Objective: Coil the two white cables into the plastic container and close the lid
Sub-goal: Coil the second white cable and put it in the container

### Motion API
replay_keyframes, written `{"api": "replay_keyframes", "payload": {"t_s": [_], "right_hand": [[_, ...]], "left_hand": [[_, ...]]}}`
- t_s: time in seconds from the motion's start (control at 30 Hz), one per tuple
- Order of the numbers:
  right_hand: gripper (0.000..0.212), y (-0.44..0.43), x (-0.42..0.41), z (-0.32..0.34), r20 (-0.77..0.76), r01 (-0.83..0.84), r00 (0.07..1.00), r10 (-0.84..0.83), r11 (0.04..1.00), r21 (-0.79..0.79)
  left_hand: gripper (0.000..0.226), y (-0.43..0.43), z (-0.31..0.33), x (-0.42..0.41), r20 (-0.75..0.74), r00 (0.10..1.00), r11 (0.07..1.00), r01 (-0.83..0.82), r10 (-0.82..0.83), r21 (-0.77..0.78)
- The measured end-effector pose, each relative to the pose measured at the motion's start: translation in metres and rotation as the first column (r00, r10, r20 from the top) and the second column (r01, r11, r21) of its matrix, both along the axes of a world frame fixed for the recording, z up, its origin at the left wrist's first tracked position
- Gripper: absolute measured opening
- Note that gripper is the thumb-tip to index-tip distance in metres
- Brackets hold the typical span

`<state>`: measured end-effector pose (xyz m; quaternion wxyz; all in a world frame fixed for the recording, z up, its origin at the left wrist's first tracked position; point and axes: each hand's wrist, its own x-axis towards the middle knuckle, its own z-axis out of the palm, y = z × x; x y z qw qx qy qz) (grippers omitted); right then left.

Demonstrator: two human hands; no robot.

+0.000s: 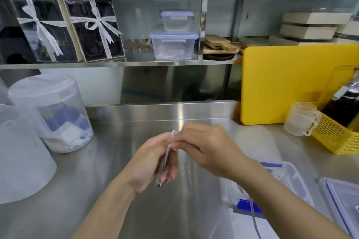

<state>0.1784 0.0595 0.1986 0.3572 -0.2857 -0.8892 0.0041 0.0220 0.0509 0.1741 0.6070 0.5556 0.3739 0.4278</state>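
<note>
The left hand, fingers curled, grips a folded smooth white cable above the brushed steel counter; the right hand pinches its top loop. A second white cable trails from the clear rectangular plastic container.

cable half hidden in l grip, 2nd cable cut off below.

One wide-angle view is given, taken from the person's head and tilted forward and down. The steel counter is looked down on from close range; the left hand and right hand are framed near the centre. The shelves are faced straight ahead, beyond the counter.
</note>
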Motion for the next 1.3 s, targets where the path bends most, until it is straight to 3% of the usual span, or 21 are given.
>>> {"api": "replay_keyframes", "payload": {"t_s": [0.07, 0.17, 0.27, 0.37, 0.5, 0.6, 0.77, 0.83, 0.9, 0.97, 1.03, 1.07, 1.13, 1.3], "right_hand": [[0.031, 0.007, 0.007, 0.0, -0.08, 0.071, 0.994, -0.074, 0.996, -0.049], [0.055, 0.016, 0.015, 0.0, -0.084, 0.178, 0.979, -0.186, 0.979, -0.097], [0.073, 0.022, 0.021, 0.004, -0.077, 0.28, 0.952, -0.297, 0.943, -0.182], [0.052, 0.029, 0.032, 0.007, -0.182, 0.202, 0.942, -0.282, 0.909, -0.365], [0.012, 0.033, 0.034, -0.007, -0.202, 0.121, 0.956, -0.214, 0.912, -0.393], [0.012, 0.037, 0.031, -0.029, -0.31, 0.056, 0.921, -0.237, 0.865, -0.498], [0.011, 0.04, 0.04, -0.063, -0.369, 0.147, 0.837, -0.403, 0.817, -0.558], [0.008, 0.039, 0.041, -0.068, -0.2, 0.313, 0.899, -0.389, 0.892, -0.328], [0.013, 0.038, 0.04, -0.068, 0.071, 0.339, 0.939, -0.337, 0.941, -0.022], [0.015, 0.036, 0.037, -0.067, 0.286, 0.262, 0.921, -0.263, 0.964, 0.042], [0.008, 0.029, 0.03, -0.063, 0.41, 0.179, 0.897, -0.165, 0.984, 0.004], [0.006, 0.026, 0.026, -0.06, 0.442, 0.141, 0.889, -0.118, 0.99, -0.02], [0.007, 0.018, 0.019, -0.052, 0.441, 0.062, 0.897, -0.038, 0.997, -0.04], [0.017, 0.002, 0.008, -0.028, 0.26, -0.058, 0.964, 0.063, 0.998, -0.025]], "left_hand": [[0.032, -0.003, -0.002, 0.003, 0.125, 0.992, 0.998, 0.032, -0.024, -0.06], [0.03, -0.005, -0.005, 0.003, 0.301, 0.951, 0.982, 0.115, -0.065, -0.15], [0.027, -0.003, -0.007, -0.007, 0.44, 0.863, 0.938, 0.328, -0.249, -0.112], [0.029, -0.002, -0.002, -0.017, 0.688, 0.602, 0.843, 0.538, -0.406, 0.026], [0.025, -0.005, 0.01, -0.024, 0.702, 0.554, 0.859, 0.483, -0.447, 0.167], [0.028, -0.006, 0.019, -0.029, 0.735, 0.515, 0.865, 0.462, -0.441, 0.195], [0.037, 0.002, 0.022, -0.045, 0.82, 0.415, 0.863, 0.472, -0.395, 0.177], [0.042, 0.01, 0.016, -0.054, 0.829, 0.436, 0.883, 0.45, -0.35, 0.136], [0.046, 0.015, 0.012, -0.059, 0.82, 0.485, 0.908, 0.407, -0.304, 0.097], [0.039, 0.019, 0.009, -0.055, 0.772, 0.607, 0.961, 0.275, -0.19, 0.02], [0.028, 0.021, 0.007, -0.047, 0.626, 0.776, 0.993, -0.003, 0.075, -0.115], [0.027, 0.022, 0.005, -0.043, 0.531, 0.831, 0.985, -0.117, 0.165, -0.124], [0.03, 0.024, -0.001, -0.035, 0.394, 0.89, 0.972, -0.194, 0.231, -0.13], [0.03, 0.015, -0.01, -0.02, 0.179, 0.976, 0.982, -0.098, 0.127, -0.161]]}}
